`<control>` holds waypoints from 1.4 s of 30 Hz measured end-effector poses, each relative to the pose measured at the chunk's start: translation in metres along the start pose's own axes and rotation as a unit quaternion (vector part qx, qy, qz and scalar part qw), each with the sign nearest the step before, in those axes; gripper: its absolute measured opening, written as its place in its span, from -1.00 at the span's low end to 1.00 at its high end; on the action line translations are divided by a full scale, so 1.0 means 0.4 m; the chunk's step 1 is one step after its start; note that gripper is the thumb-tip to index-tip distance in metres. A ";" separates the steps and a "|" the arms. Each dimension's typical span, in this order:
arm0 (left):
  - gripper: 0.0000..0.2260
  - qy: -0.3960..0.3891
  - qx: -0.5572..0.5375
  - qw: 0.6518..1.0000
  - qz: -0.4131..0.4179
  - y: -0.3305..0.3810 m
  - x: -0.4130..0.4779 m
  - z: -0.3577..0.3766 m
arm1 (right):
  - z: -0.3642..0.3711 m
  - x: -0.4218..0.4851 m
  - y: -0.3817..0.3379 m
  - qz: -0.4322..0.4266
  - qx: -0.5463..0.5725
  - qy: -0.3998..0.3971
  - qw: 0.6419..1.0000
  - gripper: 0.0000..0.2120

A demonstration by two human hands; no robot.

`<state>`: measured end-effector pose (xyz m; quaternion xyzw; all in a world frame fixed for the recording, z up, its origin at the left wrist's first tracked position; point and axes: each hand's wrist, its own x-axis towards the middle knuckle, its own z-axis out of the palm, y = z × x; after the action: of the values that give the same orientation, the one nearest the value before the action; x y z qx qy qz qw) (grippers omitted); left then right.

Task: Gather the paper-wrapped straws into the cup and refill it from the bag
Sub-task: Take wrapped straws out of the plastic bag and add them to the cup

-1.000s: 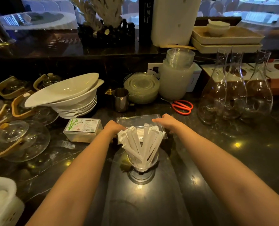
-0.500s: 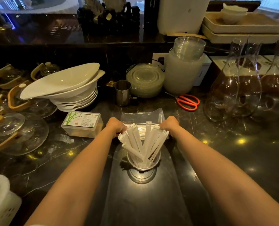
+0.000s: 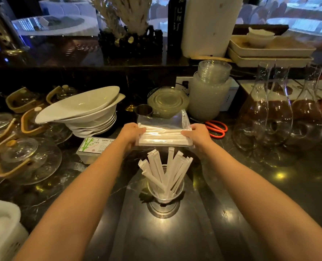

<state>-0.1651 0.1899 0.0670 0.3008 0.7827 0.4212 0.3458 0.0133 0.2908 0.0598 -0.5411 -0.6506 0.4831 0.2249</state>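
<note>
Stacked white bowls [image 3: 84,113], orange scissors [image 3: 217,129], glass carafes [image 3: 280,117]

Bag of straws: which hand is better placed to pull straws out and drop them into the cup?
Right hand, tentatively. The bag is held level above the cup, one hand at each end. Its loose plastic gathers at the right end, which may be the opening; the left hand can steady it.

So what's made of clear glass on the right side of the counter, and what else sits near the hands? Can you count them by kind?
Glass carafes: 3
Orange-handled scissors: 1
Bag of wrapped straws, held by the left hand and right hand: 1
Cup of straws: 1
Small metal jug: 1
Total: 7
</note>
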 end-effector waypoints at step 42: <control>-0.95 -0.084 -0.218 0.958 -0.166 -0.375 -0.624 0.124 | -0.134 -0.514 0.004 -0.099 -0.119 -0.274 0.949 -0.94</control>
<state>-0.0078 -0.0475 -0.0114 0.1179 0.6789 0.4918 0.5323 0.1220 0.1219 0.1289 -0.3430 -0.7902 0.5075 0.0188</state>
